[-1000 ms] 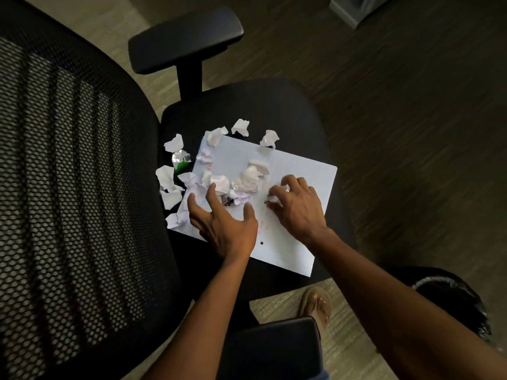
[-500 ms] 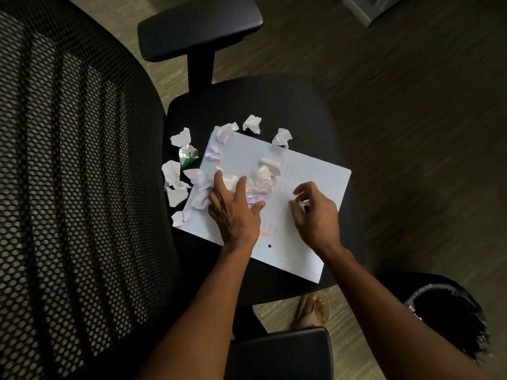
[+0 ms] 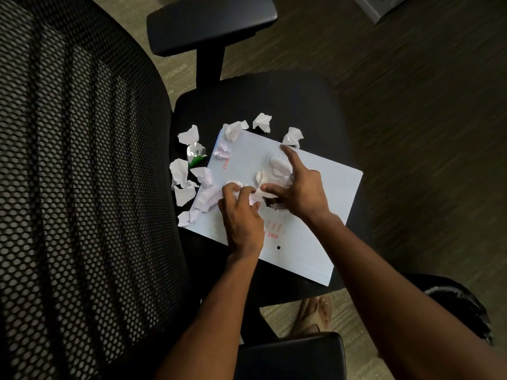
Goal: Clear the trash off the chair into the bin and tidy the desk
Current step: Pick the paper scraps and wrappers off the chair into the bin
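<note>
A black office chair seat [image 3: 274,100] carries a white paper sheet [image 3: 315,229] with red print. Several crumpled white paper scraps [image 3: 182,171] lie on the sheet and on the seat to its left and far side. A silver foil wrapper [image 3: 195,151] with a green bit sits among them. My left hand [image 3: 241,215] curls its fingers round scraps at the sheet's left part. My right hand [image 3: 300,192] claws over the crumpled paper pile [image 3: 277,167] in the middle, index finger straight. A small dark object [image 3: 274,204] shows under its palm.
The mesh backrest [image 3: 68,187] fills the left side. One armrest [image 3: 211,20] stands beyond the seat and another armrest [image 3: 290,355] is near me. A black-lined bin [image 3: 466,305] sits on the floor at lower right, beside my sandalled foot [image 3: 315,314].
My right hand moved left from the sheet's middle-right onto the paper pile. My left hand's fingers curled in round scraps, so both hands now meet at the pile.
</note>
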The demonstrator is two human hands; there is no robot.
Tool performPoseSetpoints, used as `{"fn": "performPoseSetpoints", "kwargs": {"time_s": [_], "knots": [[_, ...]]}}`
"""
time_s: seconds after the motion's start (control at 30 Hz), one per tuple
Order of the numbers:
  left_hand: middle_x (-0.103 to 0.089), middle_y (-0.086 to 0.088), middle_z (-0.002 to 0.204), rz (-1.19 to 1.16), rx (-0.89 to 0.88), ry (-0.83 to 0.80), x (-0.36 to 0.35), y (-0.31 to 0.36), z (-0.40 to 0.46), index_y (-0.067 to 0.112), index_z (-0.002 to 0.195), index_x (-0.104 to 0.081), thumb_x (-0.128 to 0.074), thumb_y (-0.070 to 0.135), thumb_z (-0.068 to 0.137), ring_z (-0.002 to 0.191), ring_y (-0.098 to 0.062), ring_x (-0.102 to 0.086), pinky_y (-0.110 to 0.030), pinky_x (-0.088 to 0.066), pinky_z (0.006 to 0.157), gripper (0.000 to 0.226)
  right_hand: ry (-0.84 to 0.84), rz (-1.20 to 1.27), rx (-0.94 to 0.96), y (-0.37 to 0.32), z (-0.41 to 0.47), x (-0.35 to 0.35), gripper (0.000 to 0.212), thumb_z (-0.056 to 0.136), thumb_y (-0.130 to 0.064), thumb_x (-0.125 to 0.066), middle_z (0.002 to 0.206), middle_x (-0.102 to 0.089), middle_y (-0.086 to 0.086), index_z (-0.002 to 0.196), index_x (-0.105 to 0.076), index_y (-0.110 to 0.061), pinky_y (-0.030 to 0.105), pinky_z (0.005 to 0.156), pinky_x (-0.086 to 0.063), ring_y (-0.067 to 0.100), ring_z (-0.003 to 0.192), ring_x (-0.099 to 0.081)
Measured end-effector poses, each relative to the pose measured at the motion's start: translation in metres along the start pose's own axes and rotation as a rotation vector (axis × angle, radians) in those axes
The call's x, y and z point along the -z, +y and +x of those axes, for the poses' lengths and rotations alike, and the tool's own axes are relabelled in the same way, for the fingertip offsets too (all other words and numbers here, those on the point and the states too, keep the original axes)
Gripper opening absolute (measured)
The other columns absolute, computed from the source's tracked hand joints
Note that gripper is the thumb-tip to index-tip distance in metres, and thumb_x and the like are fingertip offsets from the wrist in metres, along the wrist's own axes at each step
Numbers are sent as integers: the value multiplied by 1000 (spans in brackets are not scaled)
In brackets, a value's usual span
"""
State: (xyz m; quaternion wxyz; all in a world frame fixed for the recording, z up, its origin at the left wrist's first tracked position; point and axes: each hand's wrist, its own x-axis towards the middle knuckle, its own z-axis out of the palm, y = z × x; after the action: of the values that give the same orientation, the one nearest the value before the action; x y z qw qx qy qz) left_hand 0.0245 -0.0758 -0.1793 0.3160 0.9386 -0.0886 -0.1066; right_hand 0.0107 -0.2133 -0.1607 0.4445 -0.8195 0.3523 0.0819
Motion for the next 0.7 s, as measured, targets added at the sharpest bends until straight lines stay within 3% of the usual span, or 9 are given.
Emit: {"fn": "performPoseSetpoints", "kwargs": {"time_s": [0.1, 0.3, 0.43, 0.53, 0.63, 0.7], "knots": [[-55, -7, 122, -50, 20, 10, 1, -3, -2, 12, 105, -72, -75, -6, 81, 112, -31, -58, -37, -53, 90, 30, -86, -143, -9, -2, 8, -12, 93, 77, -46, -90, 126, -65, 18, 153, -37, -36, 46, 90, -60, 38, 105, -68], [-59, -2, 113, -155, 119, 44, 6, -5, -7, 16, 94, -74, -79, -11, 75, 101, -25, -62, -41, -60, 82, 33, -54, -193, 62, 7, 8, -24, 43, 88, -31, -82, 107, -70, 14, 120, -55, -21, 44, 76, -62, 35, 89, -68], [-62, -1, 107, -285, 212, 99, 16, 4, -11, 15, 91, -75, -82, -11, 73, 93, -23, -67, -33, -61, 79, 32, -8, -92, 34, 11, 0, -24, 17, 89, -27, -79, 97, -73, 8, 97, -68, -16, 28, 63, -52, 28, 87, -70], [-68, -3, 105, -536, 507, 66, 24, 12, -9, 18, 91, -75, -75, -12, 75, 91, -23, -70, -32, -61, 76, 34, 8, 251, -141, 12, -13, -20, 18, 83, -27, -85, 84, -75, 2, 83, -71, -17, 29, 61, -57, 20, 74, -72], [-69, -17, 104, -1077, 976, -76, 31, 25, -2, 15, 93, -70, -56, -19, 81, 83, -27, -66, -30, -55, 64, 39, -23, 716, -296, 13, -34, -13, 17, 83, -19, -87, 76, -74, 6, 82, -70, -14, 31, 57, -56, 19, 65, -71], [-64, -22, 106, -1223, 1070, -183, 35, 35, 0, 12, 95, -66, -49, -19, 83, 82, -29, -62, -30, -50, 63, 38, -34, 879, -333, 15, -50, -9, 16, 85, -14, -85, 75, -72, 8, 84, -68, -15, 28, 53, -55, 18, 63, -69]]}}
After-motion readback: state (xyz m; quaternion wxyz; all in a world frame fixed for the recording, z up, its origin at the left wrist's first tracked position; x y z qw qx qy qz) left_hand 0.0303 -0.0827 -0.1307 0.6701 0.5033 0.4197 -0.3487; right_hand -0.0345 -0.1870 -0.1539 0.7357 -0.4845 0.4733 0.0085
